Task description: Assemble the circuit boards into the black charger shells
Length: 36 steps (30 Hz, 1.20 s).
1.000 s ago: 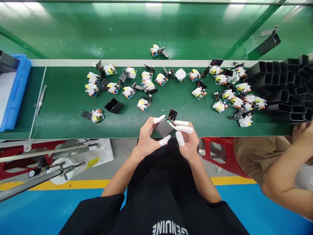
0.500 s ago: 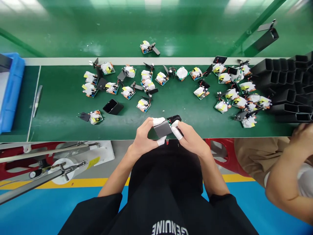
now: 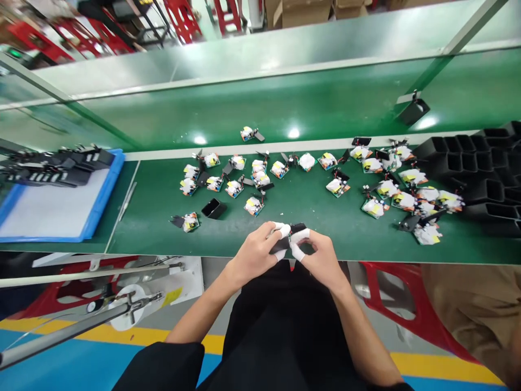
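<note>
My left hand (image 3: 256, 251) is closed round a small black plastic housing (image 3: 280, 246), white covers on its fingertips. At the housing's right end, my right hand (image 3: 321, 254) has thumb and fingers closed on the circuit board, which is mostly hidden by the white fingertip covers. A black flat piece (image 3: 298, 228) sticks out above the right fingers. Both hands meet over the front edge of the green bench (image 3: 228, 239). Left of them lies an open black housing (image 3: 214, 208), and a board with white filler (image 3: 254, 205) sits just beyond.
Many similar boards (image 3: 337, 185) lie across the bench, bunched to the right. Black housings (image 3: 468, 157) are stacked at far right. A blue tray (image 3: 91, 228) on the left carries filled housings (image 3: 61, 168). A slim white-handled tool (image 3: 127, 201) lies beside it.
The view has tilted up, bringing the tray and the background into sight. My left fingers have shifted towards the housing's right end, close to the right fingers. The co-worker's arm has mostly left view.
</note>
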Motion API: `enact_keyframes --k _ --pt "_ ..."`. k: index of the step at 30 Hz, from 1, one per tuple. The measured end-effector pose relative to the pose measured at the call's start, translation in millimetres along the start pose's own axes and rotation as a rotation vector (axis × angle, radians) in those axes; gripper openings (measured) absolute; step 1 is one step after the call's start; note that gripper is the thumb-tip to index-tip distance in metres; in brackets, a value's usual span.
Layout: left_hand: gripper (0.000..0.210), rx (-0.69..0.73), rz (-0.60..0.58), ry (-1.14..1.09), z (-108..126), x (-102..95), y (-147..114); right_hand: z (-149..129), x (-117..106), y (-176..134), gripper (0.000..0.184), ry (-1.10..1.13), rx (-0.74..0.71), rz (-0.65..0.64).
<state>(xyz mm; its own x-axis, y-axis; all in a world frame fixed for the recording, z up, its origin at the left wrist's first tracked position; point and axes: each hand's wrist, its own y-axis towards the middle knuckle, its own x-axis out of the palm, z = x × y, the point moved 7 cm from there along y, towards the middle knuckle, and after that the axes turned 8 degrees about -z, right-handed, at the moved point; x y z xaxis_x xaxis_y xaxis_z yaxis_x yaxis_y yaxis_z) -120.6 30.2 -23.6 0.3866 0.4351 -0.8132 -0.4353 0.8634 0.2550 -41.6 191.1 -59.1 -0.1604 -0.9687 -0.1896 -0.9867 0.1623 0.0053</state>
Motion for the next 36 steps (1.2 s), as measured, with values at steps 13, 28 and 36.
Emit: enact_keyframes --k 13,28,36 --pt "0.031 0.115 0.194 0.179 16 -32.8 -8 6 23 10 0.028 0.512 -0.006 0.062" --pt "0.024 0.169 0.156 0.085 24 -33.1 -8 28 35 14 0.048 0.616 0.071 -0.207" --pt "0.024 0.174 0.023 0.08 26 -37.4 0 30 36 9 0.05 0.612 0.047 -0.142"
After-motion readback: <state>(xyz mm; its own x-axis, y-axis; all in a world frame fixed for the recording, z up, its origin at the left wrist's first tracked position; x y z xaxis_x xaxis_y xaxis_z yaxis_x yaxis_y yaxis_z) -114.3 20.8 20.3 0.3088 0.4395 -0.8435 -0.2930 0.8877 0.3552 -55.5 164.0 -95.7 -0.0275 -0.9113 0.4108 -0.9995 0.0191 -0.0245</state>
